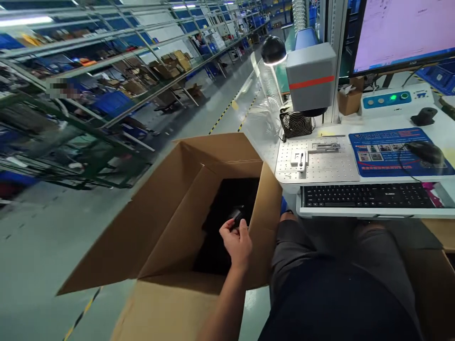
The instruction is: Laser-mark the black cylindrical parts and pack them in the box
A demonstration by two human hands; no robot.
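Fingers (243, 226) curled around a small black part (236, 217), thumb on one side, fingertips on the other, and it is gripped just above the dark inside of the box. That is the left hand (237, 241), reaching down and forward from the bare forearm that comes in at the bottom of the view. The right hand is out of sight, so its grip cannot be told.

The part sits inside the open cardboard box (167, 222), near its right wall, over a heap of black contents (227, 203) too dark to make out singly. The box stands on the grey floor (42, 246) with its flaps spread wide, the big left flap slanting down and outward, the right flap standing up just beside the person's knee (291, 222) in dark shorts.

Right of the box is the white counter (437, 125). A black keyboard (366, 195) lies on a tray at its front edge. Above that, a perforated metal plate (320, 163) carries a small white fixture (299, 158). A blue mat (391, 151) with a black mouse (424, 151) lies to the right. Behind stand a small black fan (295, 124), a grey machine head with a red stripe (311, 81), a lamp (273, 49) and a lit monitor (401, 33).

Across the aisle on the left run long metal shelves (106, 71) with cartons and blue bins.
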